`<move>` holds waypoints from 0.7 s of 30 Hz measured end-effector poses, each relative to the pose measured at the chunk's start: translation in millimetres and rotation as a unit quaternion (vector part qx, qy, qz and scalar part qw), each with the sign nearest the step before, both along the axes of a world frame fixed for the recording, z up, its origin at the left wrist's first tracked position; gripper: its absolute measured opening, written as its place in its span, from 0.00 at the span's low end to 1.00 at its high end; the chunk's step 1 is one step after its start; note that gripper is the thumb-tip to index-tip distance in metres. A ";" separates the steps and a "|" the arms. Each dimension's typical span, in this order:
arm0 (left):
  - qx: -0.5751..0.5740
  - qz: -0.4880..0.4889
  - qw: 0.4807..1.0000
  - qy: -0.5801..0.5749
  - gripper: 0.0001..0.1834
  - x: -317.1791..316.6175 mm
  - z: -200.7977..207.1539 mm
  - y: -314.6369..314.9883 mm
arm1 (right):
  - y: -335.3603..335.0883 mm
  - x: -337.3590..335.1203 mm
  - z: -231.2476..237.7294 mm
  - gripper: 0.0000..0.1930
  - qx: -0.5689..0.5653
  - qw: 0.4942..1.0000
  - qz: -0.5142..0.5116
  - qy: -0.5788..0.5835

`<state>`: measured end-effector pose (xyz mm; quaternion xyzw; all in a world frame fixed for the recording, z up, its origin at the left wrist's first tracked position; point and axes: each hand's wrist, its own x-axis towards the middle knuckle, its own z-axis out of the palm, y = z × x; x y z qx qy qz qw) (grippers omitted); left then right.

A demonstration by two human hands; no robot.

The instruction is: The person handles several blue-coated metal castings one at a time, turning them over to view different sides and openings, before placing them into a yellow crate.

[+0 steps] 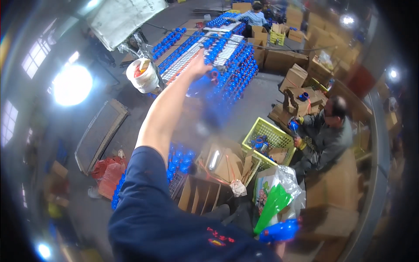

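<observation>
My left arm, in a dark blue sleeve, reaches far out toward a rack [192,43] carrying rows of small blue parts. At its end my left hand [197,67] is closed on a blue pipe fitting [201,85] with a round reddish opening, blurred. Down at the lower edge, a sliver of my right hand [280,249] shows under another blue pipe fitting [279,230], which it appears to hold; its fingers are mostly hidden. Beside that fitting stands a clear plastic bag [290,185] with a green and white printed sheet.
A seated co-worker [327,135] in gloves handles a blue part by a yellow crate [277,131]. Open cardboard boxes [198,194] stand before me. A white bucket [143,76] hangs left of the rack. Another person [255,17] works behind it. Cartons crowd the right.
</observation>
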<state>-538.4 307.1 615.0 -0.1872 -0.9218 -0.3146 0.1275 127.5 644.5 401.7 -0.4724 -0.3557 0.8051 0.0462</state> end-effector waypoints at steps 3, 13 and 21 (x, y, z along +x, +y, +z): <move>-0.111 0.027 0.991 0.064 0.57 -48.2 10.7 15.4 | 3.0 -13.0 -5.4 0.22 -0.001 1.000 0.020 -0.010; -0.091 0.008 0.996 0.008 0.63 -112.9 17.7 29.7 | 8.5 -2.3 5.9 0.21 0.006 1.000 -0.026 -0.010; -0.082 -0.015 0.996 0.039 0.51 -119.3 -20.2 15.4 | -1.3 24.0 19.9 0.20 0.002 0.994 -0.111 0.013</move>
